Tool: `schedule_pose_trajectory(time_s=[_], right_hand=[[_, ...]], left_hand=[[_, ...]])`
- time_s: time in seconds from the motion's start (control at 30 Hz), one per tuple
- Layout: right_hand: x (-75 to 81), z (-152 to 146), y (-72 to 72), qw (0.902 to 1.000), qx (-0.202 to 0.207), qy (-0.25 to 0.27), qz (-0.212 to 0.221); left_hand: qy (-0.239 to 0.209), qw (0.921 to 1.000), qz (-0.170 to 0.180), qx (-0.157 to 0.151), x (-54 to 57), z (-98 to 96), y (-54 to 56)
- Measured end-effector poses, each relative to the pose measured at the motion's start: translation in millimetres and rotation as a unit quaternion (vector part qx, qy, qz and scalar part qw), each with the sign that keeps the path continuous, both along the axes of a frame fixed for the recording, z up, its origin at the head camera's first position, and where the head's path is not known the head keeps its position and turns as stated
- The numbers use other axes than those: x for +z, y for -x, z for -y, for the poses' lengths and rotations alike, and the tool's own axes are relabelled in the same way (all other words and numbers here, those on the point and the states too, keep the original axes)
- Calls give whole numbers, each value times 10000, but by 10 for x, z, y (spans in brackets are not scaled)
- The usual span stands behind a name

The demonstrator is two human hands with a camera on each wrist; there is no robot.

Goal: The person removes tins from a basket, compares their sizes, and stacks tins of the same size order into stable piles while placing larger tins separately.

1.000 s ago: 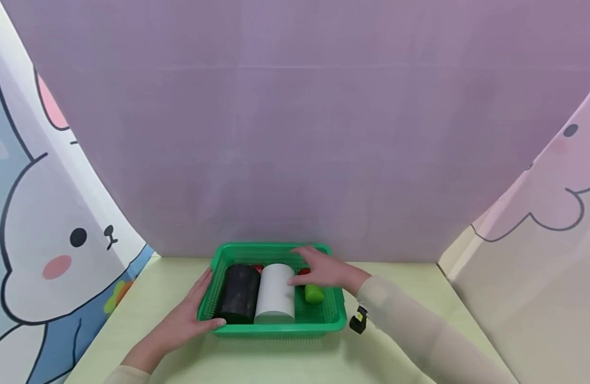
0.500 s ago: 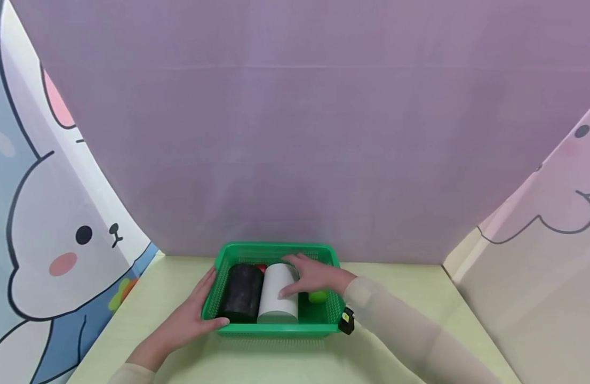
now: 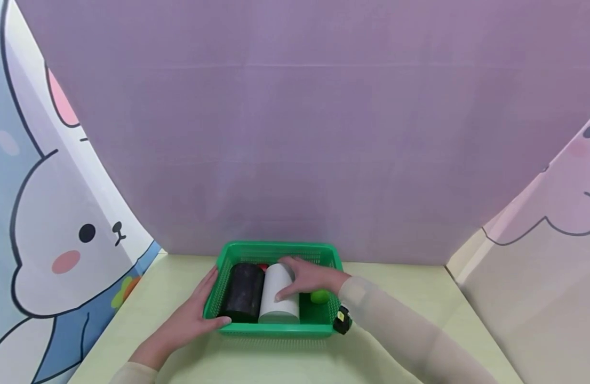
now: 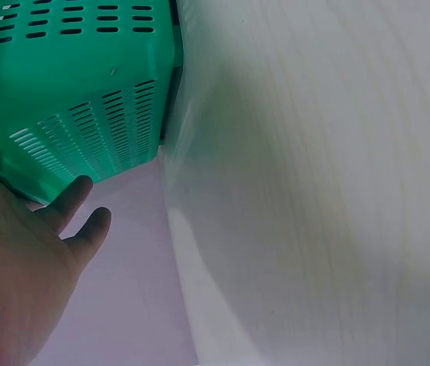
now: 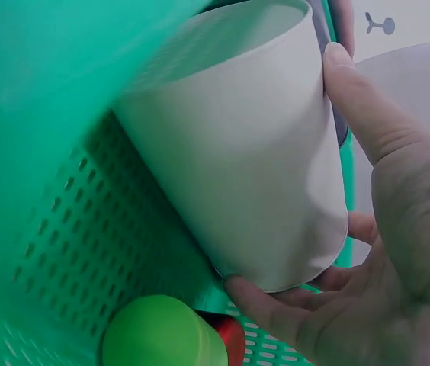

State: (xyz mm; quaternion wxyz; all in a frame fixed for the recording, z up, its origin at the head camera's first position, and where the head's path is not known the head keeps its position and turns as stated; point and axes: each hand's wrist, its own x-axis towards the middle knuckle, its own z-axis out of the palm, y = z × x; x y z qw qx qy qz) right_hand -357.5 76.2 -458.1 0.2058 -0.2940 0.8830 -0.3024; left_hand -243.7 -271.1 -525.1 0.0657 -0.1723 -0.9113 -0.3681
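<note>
A green plastic basket (image 3: 276, 329) stands on the table with a white cylinder (image 3: 271, 293) and a black cylinder (image 3: 244, 293) lying side by side in it. My right hand (image 3: 308, 275) holds the white cylinder; in the right wrist view its thumb presses one side and its fingers reach round the far end. My left hand (image 3: 191, 312) lies against the basket's left side, straight-fingered, thumb on the near corner of the rim. Right of the white cylinder is a bright green rounded piece (image 5: 162, 335) beside a red piece (image 5: 230, 335). Another bit of red (image 3: 263, 266) shows behind the cylinders.
The pale wood-grain table (image 3: 396, 341) carries the basket near its back edge. A purple cloth (image 3: 295, 133) rises just behind. Cartoon-printed panels (image 3: 50, 213) flank the left, and a pale panel (image 3: 540, 298) stands on the right.
My right hand has moved left from the basket's right part onto the white cylinder, uncovering less of the green piece. The left hand stays at the basket's left side.
</note>
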Motion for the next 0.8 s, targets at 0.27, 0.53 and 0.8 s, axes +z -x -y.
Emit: schedule_pose_trajectory(time_s=[0.27,0.53,0.8], right_hand=[[-16,72,-42,9990,-23,334,305],[15,75,-145,9986,-259,463,78],[52,73,-263,9971,-116,595,-451]], left_hand=[[-59,10000,7,-30,-16,1,11],[-66,10000,26,-46,-7,-41,23],[4,9999,-108,-42,18,-15,-6]])
